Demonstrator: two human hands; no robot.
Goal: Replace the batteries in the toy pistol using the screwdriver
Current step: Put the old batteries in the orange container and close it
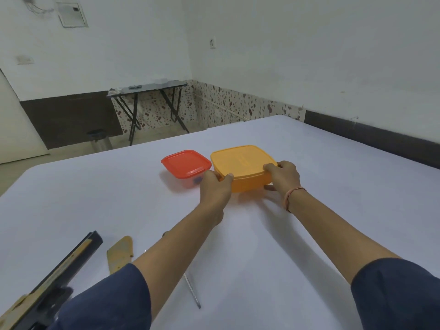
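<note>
**Both hands closing on the yellow box**

Nearest me, the toy pistol [59, 270] is lying untouched at the near left edge of the surface [309, 234], a long black plastic body with a tan stripe. Just beside it a flat tan piece [120, 254] is resting; I cannot tell whether it belongs to the toy. The screwdriver [192, 291] is lying under the left forearm, with only its thin steel shaft showing. The surface itself is looking white, smooth and matte.

Farther out, the left hand [214, 186] is gripping the near left corner of the yellow box [242, 163], thumb hooked on the rim. The right hand [283, 177] is gripping the near right corner, fingers curled over the lid edge and thumb beneath. The box is a round-cornered square of opaque, faintly waxy plastic with a snap-on lid.

I take it the lid is about to be opened. One hand should be pinning the base while the other is peeling up a single corner, so the light box is not skidding or tipping.

Just beside it on the left, a red-lidded box [185, 163] is sitting, with something small and blue showing through its translucent walls. Beyond, a dark folding table [147, 88] is standing against the wall.
</note>
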